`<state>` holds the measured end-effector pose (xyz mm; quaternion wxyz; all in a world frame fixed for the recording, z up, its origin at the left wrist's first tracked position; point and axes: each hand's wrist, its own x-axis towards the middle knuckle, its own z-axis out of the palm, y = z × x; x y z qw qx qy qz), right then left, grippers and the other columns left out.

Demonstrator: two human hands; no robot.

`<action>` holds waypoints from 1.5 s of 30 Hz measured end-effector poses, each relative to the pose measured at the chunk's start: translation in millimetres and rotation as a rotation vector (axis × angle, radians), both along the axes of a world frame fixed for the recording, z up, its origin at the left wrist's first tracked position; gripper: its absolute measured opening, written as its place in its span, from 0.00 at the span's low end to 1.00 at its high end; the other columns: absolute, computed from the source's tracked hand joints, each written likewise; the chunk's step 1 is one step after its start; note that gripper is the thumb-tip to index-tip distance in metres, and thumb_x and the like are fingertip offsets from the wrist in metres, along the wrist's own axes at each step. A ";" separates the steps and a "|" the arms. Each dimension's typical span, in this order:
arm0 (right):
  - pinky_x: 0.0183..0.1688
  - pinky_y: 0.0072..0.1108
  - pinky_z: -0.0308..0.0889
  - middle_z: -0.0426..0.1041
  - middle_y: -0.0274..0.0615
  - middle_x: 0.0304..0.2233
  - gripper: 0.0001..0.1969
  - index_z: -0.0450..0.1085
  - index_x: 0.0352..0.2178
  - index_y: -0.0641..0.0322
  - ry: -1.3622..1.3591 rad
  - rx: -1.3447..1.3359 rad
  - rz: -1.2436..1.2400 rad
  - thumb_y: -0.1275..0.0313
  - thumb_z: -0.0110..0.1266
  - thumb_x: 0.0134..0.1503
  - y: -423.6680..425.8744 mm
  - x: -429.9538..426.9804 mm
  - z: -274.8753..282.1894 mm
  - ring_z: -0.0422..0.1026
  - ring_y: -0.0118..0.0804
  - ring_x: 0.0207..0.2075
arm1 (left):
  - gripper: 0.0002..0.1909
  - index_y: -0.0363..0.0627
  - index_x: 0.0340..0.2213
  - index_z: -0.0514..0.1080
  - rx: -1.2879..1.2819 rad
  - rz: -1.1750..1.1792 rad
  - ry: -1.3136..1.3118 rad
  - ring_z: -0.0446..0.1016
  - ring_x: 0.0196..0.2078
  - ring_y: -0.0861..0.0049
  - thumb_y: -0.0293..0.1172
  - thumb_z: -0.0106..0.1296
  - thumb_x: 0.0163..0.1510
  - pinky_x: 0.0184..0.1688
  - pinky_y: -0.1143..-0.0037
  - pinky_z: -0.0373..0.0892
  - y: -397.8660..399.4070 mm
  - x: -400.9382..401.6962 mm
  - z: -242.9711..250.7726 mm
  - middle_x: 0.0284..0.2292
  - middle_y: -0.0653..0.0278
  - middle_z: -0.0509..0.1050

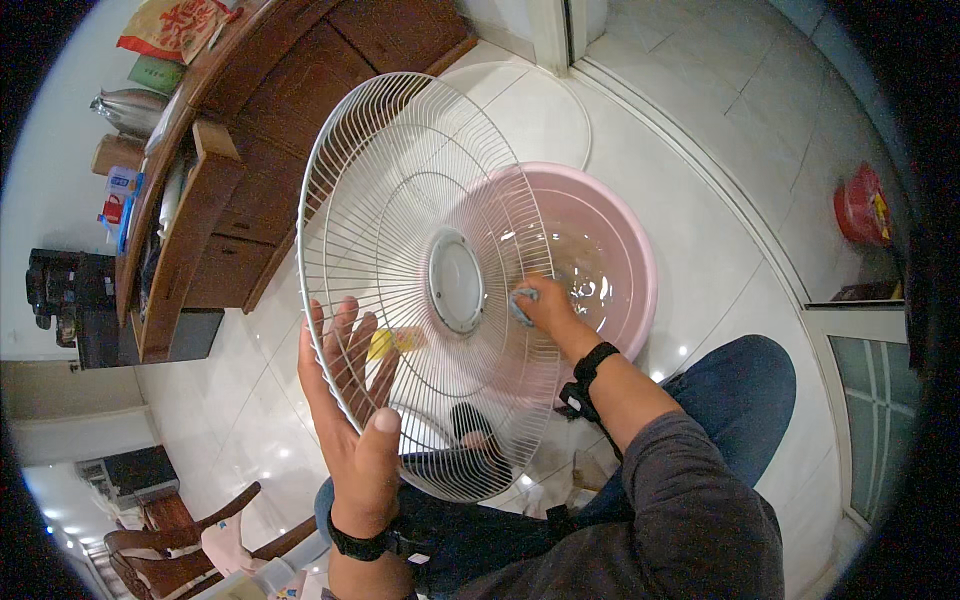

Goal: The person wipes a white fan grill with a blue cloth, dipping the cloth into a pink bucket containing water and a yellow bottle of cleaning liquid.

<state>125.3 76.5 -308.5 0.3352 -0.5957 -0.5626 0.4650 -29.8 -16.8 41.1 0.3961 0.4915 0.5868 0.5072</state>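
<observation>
A round white wire fan guard [405, 217] with a pale centre disc [457, 281] is held up in front of me. My left hand [352, 397] grips its lower left rim, thumb on the near side and fingers behind the wires. My right hand [551, 304] is closed around a grey-blue cloth [523, 306] against the guard's right side. Behind the guard, a pink plastic basin [643, 247] holds water [592, 281] and stands on the floor. Through the wires I see a container with a yellow end [381, 343], partly hidden by the guard.
A dark wooden cabinet [300, 82] stands at upper left with a drawer [187, 240] pulled out. A sliding-door track [697, 180] crosses the floor on the right, with a red container [859, 206] beyond it. A wooden chair [172, 551] is at lower left.
</observation>
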 end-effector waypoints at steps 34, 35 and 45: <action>0.36 0.28 0.72 0.78 0.48 0.32 0.12 0.77 0.37 0.61 0.160 -0.205 -0.370 0.70 0.58 0.50 14.4 90.7 40.9 0.76 0.38 0.31 | 0.30 0.40 0.60 0.54 -0.278 0.244 -0.224 0.74 0.47 0.58 0.32 0.44 0.58 0.47 0.63 0.74 -15.5 -61.6 -38.4 0.50 0.46 0.70; 0.33 0.27 0.72 0.77 0.45 0.31 0.12 0.77 0.38 0.61 0.213 -0.225 -0.375 0.70 0.57 0.51 14.4 96.8 47.2 0.75 0.35 0.30 | 0.29 0.39 0.60 0.55 -0.256 0.253 -0.248 0.75 0.47 0.58 0.32 0.44 0.58 0.47 0.63 0.74 -18.8 -61.7 -39.8 0.49 0.46 0.70; 0.28 0.24 0.69 0.76 0.37 0.27 0.08 0.75 0.36 0.63 0.584 -0.292 -0.486 0.74 0.54 0.55 -16.5 113.4 123.4 0.73 0.30 0.25 | 0.29 0.40 0.58 0.52 -0.198 0.164 -0.755 0.63 0.58 0.44 0.44 0.41 0.64 0.58 0.50 0.64 -9.1 -77.8 -138.1 0.58 0.43 0.59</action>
